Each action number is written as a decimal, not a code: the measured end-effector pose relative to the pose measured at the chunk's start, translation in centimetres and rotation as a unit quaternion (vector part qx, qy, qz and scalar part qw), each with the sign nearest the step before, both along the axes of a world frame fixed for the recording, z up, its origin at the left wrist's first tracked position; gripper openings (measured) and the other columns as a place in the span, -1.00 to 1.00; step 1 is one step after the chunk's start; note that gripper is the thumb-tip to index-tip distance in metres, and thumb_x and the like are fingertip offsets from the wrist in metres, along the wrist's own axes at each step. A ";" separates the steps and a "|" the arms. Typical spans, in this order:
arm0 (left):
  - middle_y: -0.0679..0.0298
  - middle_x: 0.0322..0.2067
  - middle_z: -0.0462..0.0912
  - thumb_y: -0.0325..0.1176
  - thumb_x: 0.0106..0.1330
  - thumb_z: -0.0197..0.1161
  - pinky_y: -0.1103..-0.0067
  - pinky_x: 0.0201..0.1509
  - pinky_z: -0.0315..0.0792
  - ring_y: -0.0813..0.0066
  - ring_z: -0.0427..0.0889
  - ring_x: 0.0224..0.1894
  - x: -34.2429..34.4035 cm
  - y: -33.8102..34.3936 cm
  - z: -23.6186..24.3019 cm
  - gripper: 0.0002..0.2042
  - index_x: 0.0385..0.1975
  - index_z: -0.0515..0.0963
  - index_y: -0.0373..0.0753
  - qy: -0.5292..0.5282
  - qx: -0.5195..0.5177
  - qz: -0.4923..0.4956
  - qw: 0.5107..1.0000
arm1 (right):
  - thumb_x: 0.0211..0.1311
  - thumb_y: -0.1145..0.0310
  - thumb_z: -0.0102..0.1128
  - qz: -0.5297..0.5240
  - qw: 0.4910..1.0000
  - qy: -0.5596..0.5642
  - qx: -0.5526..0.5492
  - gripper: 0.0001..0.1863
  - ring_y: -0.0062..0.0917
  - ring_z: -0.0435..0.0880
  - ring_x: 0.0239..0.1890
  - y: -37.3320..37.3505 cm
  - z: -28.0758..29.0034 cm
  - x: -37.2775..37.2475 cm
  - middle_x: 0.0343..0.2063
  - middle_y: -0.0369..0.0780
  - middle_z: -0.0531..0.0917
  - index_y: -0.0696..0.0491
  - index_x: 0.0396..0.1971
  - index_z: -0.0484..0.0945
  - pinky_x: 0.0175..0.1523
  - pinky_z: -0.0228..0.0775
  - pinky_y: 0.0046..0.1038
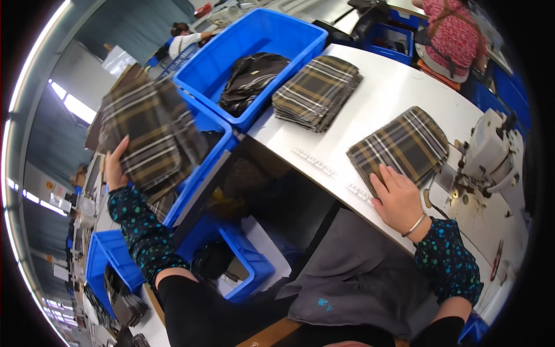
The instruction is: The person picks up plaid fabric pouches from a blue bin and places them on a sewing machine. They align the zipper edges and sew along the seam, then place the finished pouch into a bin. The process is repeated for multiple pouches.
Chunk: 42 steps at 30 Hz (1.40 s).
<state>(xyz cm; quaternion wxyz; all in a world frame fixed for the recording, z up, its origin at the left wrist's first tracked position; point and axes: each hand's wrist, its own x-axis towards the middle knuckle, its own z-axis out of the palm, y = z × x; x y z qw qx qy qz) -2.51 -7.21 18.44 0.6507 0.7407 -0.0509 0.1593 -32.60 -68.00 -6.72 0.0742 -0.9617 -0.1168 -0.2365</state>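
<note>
My left hand (118,162) grips plaid fabric pieces (147,133) in brown, black and white, raised over a blue bin (217,173) at the left; their upper part is blurred. My right hand (398,199) lies with fingers stretched out on the lower edge of a plaid stack (399,144) on the white table (309,147). Just right of that stack stands a white sewing machine (484,150). Another plaid stack (315,89) sits farther back on the table.
A second blue bin (303,34) holds dark items. More bins (248,266) stand below and left. Scissors (496,257) lie at the right. A grey cloth (352,272) is over my lap. Two co-workers (451,40) (182,43) are in the background.
</note>
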 end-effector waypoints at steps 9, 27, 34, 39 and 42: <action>0.15 -0.07 0.73 -0.28 0.31 0.40 0.51 -0.02 0.66 0.41 0.77 -0.15 -4.6 -29.2 -3.9 -0.47 0.23 0.48 -0.37 0.096 -0.014 -0.380 0.920 | 0.19 0.30 0.41 0.030 0.997 -0.003 0.073 -0.47 -0.03 0.66 0.15 -1.1 1.0 -0.5 0.14 0.10 0.65 0.14 0.18 0.60 0.23 0.51 -0.15; 0.06 0.20 0.59 -0.45 0.31 0.49 0.47 0.26 0.54 0.35 0.63 0.17 -7.7 -50.5 -20.8 -0.28 0.43 0.27 -0.43 0.221 0.074 -0.549 0.803 | 0.31 0.34 0.52 -0.096 0.637 0.004 0.765 -0.48 -0.59 0.69 0.00 -3.7 2.2 -4.2 -0.03 -0.25 0.73 0.19 0.16 0.51 0.18 0.55 -0.45; 0.09 0.43 0.39 -0.11 0.57 0.25 0.42 0.52 0.25 0.35 0.35 0.45 -9.3 -47.8 -23.7 -0.31 0.51 0.20 -0.41 0.322 -0.081 -0.470 0.818 | 0.19 0.29 0.61 -0.095 0.699 0.170 0.688 -0.61 -0.63 0.74 -0.24 -6.8 4.6 -4.3 -0.26 -0.28 0.77 0.18 -0.12 0.64 -0.08 0.63 -0.50; 0.11 0.45 0.37 -0.10 0.58 0.23 0.43 0.51 0.26 0.35 0.35 0.46 -9.2 -47.3 -24.1 -0.28 0.56 0.12 -0.36 0.329 -0.086 -0.497 0.799 | 0.21 0.35 0.40 -0.115 0.787 0.159 0.584 -0.77 -0.65 0.64 -0.58 -6.6 5.6 -2.0 -0.53 -0.28 0.72 0.13 -0.18 0.68 -0.44 0.49 -0.48; 0.08 0.36 0.45 -0.27 0.47 0.38 0.39 0.43 0.37 0.29 0.46 0.37 -10.4 -47.4 -22.1 -0.30 0.50 0.20 -0.35 0.259 -0.062 -0.528 0.807 | 0.19 0.31 0.32 -0.088 0.858 0.078 0.500 -0.70 -0.49 0.71 -0.45 -6.0 4.6 0.9 -0.51 -0.14 0.71 0.17 -0.15 0.68 -0.25 0.54 -0.35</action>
